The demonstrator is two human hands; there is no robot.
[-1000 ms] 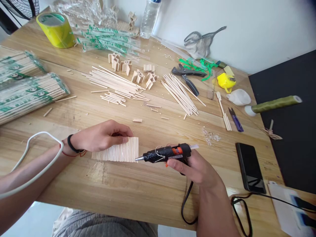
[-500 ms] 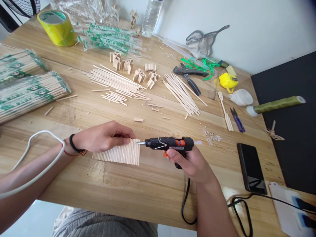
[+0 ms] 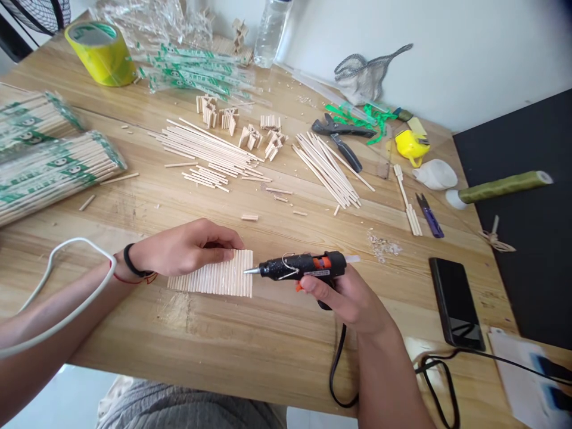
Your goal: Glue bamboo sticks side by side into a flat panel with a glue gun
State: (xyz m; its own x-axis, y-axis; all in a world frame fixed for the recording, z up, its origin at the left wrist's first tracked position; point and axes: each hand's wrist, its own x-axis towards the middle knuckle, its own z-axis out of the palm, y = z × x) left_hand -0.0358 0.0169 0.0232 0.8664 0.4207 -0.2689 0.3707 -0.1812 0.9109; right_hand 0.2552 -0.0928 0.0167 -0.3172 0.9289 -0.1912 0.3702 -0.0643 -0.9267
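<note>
A panel of short wooden sticks [image 3: 214,281], laid side by side, rests on the wooden table. My left hand [image 3: 192,247] grips its far edge, thumb on top and fingers curled mostly out of sight. A black glue gun [image 3: 304,266] with an orange trigger is in my right hand [image 3: 353,298], fingers wrapped around its handle. Its metal nozzle points left and meets the right end of the panel, near the last sticks. A clear glue stick [image 3: 353,258] pokes out of the gun's back.
Long sticks [image 3: 328,170] and small stick assemblies [image 3: 250,137] lie beyond my hands. Pliers [image 3: 342,131], purple snips [image 3: 429,215] and a phone [image 3: 456,304] are to the right. Packed stick bundles [image 3: 58,173] sit left. A white cable [image 3: 67,322] crosses my left forearm.
The glue gun has moved slightly left and toward me, its nozzle passing down along the panel's right end. My left hand stays in place on the panel.
</note>
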